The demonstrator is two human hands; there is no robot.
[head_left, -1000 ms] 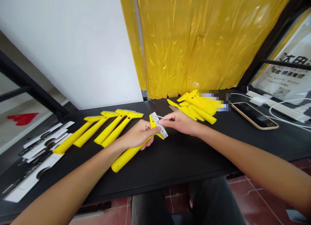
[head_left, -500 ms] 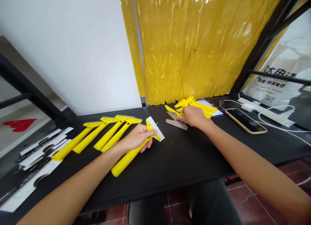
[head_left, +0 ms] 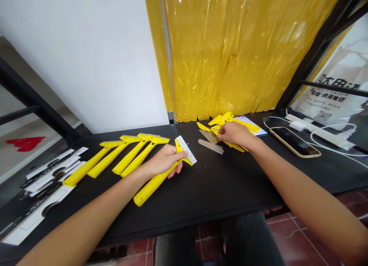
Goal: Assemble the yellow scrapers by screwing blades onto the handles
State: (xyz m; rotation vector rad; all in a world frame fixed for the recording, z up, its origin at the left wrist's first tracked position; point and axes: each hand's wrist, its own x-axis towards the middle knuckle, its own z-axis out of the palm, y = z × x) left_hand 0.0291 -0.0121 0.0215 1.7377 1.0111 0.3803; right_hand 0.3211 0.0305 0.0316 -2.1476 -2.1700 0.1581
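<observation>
My left hand [head_left: 169, 158] is closed round the head end of a yellow scraper [head_left: 152, 187], thumb pressed on its flat metal plate [head_left: 186, 150]. The handle points down toward the table's front edge. Farther right, my right hand [head_left: 234, 133] is at a heap of yellow plastic scraper parts [head_left: 224, 118], fingertips bent down and together. What they pinch, if anything, is hidden. Beside that hand lie thin metal plates [head_left: 211, 146]. Several yellow scrapers [head_left: 138, 156] lie side by side left of my left hand, heads pointing away from me.
White and black cardboard sleeves [head_left: 43, 208] lie at the table's left. On the right are a phone [head_left: 293, 142], a white power strip [head_left: 322, 132] and loose cables. A yellow plastic curtain [head_left: 224, 59] and a white panel [head_left: 94, 59] stand behind the black table [head_left: 207, 197].
The view has shifted slightly. My right hand has stayed at the heap, its fingertips a little lower against the parts. My left hand keeps the scraper in the same hold.
</observation>
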